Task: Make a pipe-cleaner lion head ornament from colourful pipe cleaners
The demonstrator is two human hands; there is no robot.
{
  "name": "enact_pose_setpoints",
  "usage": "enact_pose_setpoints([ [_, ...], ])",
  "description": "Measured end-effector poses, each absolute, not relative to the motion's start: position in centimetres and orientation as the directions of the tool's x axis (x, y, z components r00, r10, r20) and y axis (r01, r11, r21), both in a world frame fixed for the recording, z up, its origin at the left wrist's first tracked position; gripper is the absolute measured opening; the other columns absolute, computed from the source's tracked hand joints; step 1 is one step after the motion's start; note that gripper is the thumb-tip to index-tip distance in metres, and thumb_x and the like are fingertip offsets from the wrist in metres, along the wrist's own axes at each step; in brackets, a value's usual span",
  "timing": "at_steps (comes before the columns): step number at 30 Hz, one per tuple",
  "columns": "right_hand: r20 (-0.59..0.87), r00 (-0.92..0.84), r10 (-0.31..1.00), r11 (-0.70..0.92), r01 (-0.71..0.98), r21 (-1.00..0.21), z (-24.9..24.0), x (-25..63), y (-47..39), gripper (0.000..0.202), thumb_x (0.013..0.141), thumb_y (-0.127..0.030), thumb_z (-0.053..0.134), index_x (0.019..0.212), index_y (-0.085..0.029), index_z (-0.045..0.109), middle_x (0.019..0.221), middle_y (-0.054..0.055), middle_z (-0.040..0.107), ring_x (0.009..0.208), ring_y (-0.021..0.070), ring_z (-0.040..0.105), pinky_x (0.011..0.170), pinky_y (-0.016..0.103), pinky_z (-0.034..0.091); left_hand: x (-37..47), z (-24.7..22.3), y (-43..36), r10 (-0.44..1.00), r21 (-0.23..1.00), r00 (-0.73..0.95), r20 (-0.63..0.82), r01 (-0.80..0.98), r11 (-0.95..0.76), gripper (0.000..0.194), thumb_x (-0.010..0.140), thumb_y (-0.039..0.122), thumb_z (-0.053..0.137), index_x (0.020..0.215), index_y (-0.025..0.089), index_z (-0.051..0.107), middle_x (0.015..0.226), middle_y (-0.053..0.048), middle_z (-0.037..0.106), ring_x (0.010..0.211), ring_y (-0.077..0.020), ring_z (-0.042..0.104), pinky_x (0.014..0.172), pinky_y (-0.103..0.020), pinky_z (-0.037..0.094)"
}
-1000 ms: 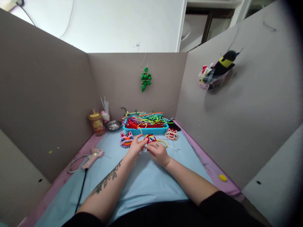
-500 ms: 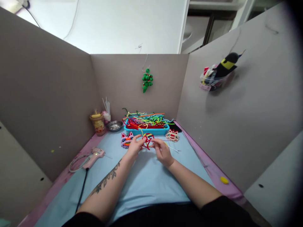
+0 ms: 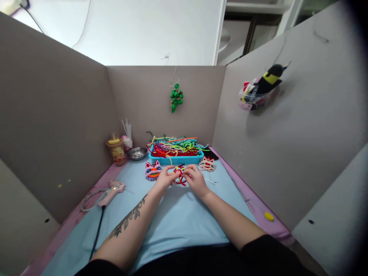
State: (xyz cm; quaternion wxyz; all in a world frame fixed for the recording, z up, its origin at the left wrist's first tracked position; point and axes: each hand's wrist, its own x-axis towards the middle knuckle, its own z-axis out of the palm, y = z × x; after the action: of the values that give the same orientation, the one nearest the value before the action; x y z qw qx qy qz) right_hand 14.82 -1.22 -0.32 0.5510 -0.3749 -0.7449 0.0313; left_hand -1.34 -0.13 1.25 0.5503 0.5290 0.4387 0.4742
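Between my two hands is a small openwork piece of bent red pipe cleaners (image 3: 180,181) with some yellow in it. My left hand (image 3: 165,179) pinches its left side. On the right side, the closed fingertips of my right hand (image 3: 196,181) grip the red pipe cleaner. My fingers cover part of the piece. Just left of it lies a purple, orange and pink fuzzy animal head (image 3: 153,171). A cream and red one (image 3: 207,164) rests beyond my right hand. A thin white stick (image 3: 209,180) pokes out beside that hand.
A blue basket (image 3: 163,160) heaped with coloured pipe cleaners stands at the back. Left of it are a metal bowl (image 3: 137,153) and a lidded cup (image 3: 117,152). A pink glue gun (image 3: 111,192) with a cord lies at left. Grey partitions (image 3: 161,111) surround the table.
My right hand has moved in closer to my left, its fingers now against the red piece. The whole view has shifted slightly.
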Motion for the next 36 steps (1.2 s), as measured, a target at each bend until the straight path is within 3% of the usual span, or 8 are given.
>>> enact_pose_setpoints([
  [12, 0.697, -0.027, 0.716, 0.629, 0.457, -0.629, -0.92, 14.74, -0.41, 0.007, 0.076, -0.023, 0.059, 0.08, -0.021, 0.064, 0.089, 0.004, 0.052, 0.082, 0.0167, 0.055, 0.075, 0.031, 0.047, -1.34, 1.53, -0.45, 0.977, 0.998, 0.203, 0.062, -0.039, -0.055, 0.065, 0.058, 0.045, 0.075, 0.107, 0.015, 0.047, 0.045, 0.01, 0.045, 0.036, -0.0035, 0.032, 0.039, -0.017, 0.019],
  [22, 0.697, 0.028, 0.716, 0.624, 0.424, -0.657, -1.08, 14.64, -0.36, 0.006, 0.074, -0.025, 0.063, 0.073, -0.021, 0.067, 0.086, 0.004, 0.054, 0.083, 0.0172, 0.056, 0.078, 0.032, 0.047, -1.2, 1.62, -0.59, 0.985, 0.999, 0.167, 0.04, -0.041, -0.033, 0.067, 0.054, 0.044, 0.077, 0.108, 0.014, 0.05, 0.048, 0.008, 0.049, 0.036, -0.0032, 0.033, 0.038, -0.017, 0.02],
  [31, 0.632, -0.004, 0.775, 0.587, 0.371, -0.719, -1.16, 14.21, -0.3, 0.012, 0.076, -0.022, 0.057, 0.07, -0.02, 0.067, 0.077, 0.003, 0.059, 0.075, 0.0166, 0.057, 0.071, 0.031, 0.047, -1.32, 1.58, -0.48, 0.976, 0.998, 0.212, 0.054, -0.024, -0.05, 0.065, 0.06, 0.043, 0.074, 0.112, 0.014, 0.046, 0.05, 0.009, 0.049, 0.037, -0.0026, 0.031, 0.038, -0.017, 0.019],
  [36, 0.647, 0.098, 0.756, 0.557, 0.423, -0.715, -0.77, 14.25, -0.6, 0.007, 0.073, -0.025, 0.061, 0.075, -0.02, 0.066, 0.077, 0.003, 0.059, 0.07, 0.0162, 0.055, 0.067, 0.03, 0.046, -1.34, 1.62, -0.48, 0.971, 0.997, 0.229, 0.073, -0.053, -0.063, 0.063, 0.061, 0.042, 0.074, 0.11, 0.014, 0.046, 0.048, 0.01, 0.045, 0.038, -0.0032, 0.031, 0.039, -0.017, 0.019],
])
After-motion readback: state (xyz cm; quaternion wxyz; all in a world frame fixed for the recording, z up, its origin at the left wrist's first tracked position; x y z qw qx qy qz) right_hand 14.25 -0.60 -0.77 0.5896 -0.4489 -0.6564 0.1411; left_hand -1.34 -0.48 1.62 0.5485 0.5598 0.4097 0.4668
